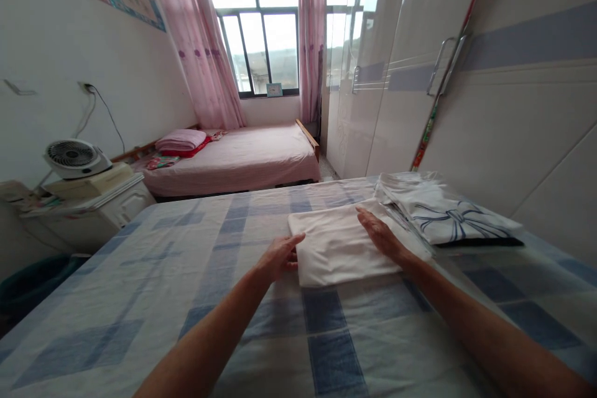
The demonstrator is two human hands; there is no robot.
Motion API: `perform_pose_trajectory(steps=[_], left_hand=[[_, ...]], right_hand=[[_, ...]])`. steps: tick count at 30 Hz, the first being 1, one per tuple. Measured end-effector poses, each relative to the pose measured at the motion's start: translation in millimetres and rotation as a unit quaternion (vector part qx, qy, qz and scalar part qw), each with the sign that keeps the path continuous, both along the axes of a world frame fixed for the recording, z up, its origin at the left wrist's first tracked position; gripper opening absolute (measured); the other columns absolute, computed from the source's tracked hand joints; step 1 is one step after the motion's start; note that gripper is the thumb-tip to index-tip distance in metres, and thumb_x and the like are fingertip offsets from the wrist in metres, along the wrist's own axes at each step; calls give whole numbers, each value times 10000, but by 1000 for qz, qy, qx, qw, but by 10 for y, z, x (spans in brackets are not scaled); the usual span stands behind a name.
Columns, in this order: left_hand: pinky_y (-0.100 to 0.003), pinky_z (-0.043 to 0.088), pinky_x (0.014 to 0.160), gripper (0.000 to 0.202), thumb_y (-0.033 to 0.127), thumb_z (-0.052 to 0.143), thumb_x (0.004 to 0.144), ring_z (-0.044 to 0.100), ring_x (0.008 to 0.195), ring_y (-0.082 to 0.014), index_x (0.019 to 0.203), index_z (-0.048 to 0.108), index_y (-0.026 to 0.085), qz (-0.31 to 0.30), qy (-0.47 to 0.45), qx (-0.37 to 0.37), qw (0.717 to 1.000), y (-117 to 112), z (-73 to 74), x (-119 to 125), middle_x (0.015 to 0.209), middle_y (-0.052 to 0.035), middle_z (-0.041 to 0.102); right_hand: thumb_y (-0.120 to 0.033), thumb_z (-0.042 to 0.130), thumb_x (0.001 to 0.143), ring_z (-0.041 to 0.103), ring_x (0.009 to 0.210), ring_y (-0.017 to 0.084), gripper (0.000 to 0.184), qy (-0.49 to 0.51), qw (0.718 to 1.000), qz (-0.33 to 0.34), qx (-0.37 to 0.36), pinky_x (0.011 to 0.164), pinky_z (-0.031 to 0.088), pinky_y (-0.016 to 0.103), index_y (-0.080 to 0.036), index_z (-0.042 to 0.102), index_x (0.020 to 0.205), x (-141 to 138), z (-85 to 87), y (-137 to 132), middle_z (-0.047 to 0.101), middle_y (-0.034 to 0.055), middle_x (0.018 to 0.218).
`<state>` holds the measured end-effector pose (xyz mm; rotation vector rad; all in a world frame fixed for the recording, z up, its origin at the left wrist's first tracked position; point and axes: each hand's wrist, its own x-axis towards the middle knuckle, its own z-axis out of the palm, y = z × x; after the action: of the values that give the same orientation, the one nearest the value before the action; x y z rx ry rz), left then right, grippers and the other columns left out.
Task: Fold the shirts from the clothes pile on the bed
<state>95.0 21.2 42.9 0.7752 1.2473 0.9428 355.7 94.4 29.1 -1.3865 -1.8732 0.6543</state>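
A folded white garment [333, 252] lies flat on the bed, its exact kind hidden by the folds. My left hand [280, 255] is at the garment's left edge, thumb stretched out and the other fingers slightly bent; no grip on the fabric shows. Flat over the right part of the garment rests my right hand [377, 230], fingers extended and holding nothing. Just to the right lies a stack of folded white clothes [459, 214]; the top one has a dark blue bow print, and a black layer shows beneath it.
The near bed has a blue-and-white checked sheet [172, 273]. Beyond it stands a second bed [247, 155] with a pink sheet and folded bedding. A glossy wardrobe [401, 74] lines the right side. At left are a fan [74, 157], a white cabinet [121, 202] and a dark green bin [37, 280].
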Motion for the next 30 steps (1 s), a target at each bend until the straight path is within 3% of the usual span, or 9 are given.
perform_pose_trajectory(steps=[4, 7, 13, 17, 21, 24, 27, 30], left_hand=[[-215, 458, 466, 224, 234, 685, 687, 587, 529, -130, 867, 629, 114, 61, -15, 40, 997, 132, -91, 149, 663, -36, 652], [-203, 433, 436, 207, 164, 606, 703, 543, 459, -111, 902, 613, 108, 89, -49, 72, 992, 144, -10, 111, 583, -7, 617], [-197, 439, 429, 328, 192, 623, 695, 559, 457, -112, 1016, 607, 128, 110, -22, 130, 985, -128, 344, -483, 619, -5, 641], [-207, 465, 457, 411, 194, 647, 683, 588, 494, -124, 1083, 589, 121, 112, -2, 115, 987, -359, 312, -773, 687, -31, 670], [-201, 467, 470, 430, 194, 654, 671, 588, 505, -119, 1089, 589, 120, 128, -10, 114, 985, -419, 255, -767, 707, -34, 675], [-199, 462, 470, 449, 205, 658, 658, 585, 510, -117, 1095, 590, 124, 127, -14, 129, 983, -391, 302, -689, 717, -31, 674], [-186, 450, 471, 451, 227, 669, 644, 582, 516, -108, 1080, 602, 134, 118, -13, 151, 981, -370, 378, -609, 735, -25, 675], [-184, 446, 478, 470, 243, 678, 632, 570, 495, -98, 1085, 601, 142, 117, -13, 164, 979, -362, 445, -514, 725, -14, 671]], right_hand=[[-528, 189, 921, 424, 1290, 230, 614, 134, 990, 7, -42, 1017, 384, 467, -210, 392, 1406, -114, 66, 126, 419, 112, 1431], [-498, 145, 934, 435, 1281, 230, 615, 190, 979, 2, -73, 990, 403, 464, -196, 345, 1431, -277, 114, 185, 398, 137, 1440], [-494, 128, 929, 404, 1304, 205, 632, 294, 941, 69, -152, 1027, 365, 436, -176, 305, 1446, -751, 213, 83, 348, 149, 1466], [-548, 113, 917, 361, 1331, 181, 668, 334, 920, 124, -164, 1053, 341, 411, -186, 297, 1447, -1173, 175, -33, 313, 119, 1490], [-544, 147, 919, 328, 1349, 179, 664, 301, 928, 108, -193, 1065, 328, 401, -169, 294, 1447, -1485, 10, -79, 292, 125, 1499], [-548, 190, 915, 347, 1339, 186, 661, 297, 929, 112, -188, 1064, 331, 401, -161, 321, 1435, -1508, -44, -94, 323, 141, 1483], [-563, 168, 915, 363, 1330, 180, 646, 317, 927, 126, -156, 1061, 337, 408, -202, 361, 1415, -1387, -28, -143, 347, 118, 1475], [-571, 255, 904, 409, 1300, 196, 627, 330, 920, 116, -178, 1052, 353, 404, -196, 410, 1382, -1243, -6, -275, 397, 124, 1445]])
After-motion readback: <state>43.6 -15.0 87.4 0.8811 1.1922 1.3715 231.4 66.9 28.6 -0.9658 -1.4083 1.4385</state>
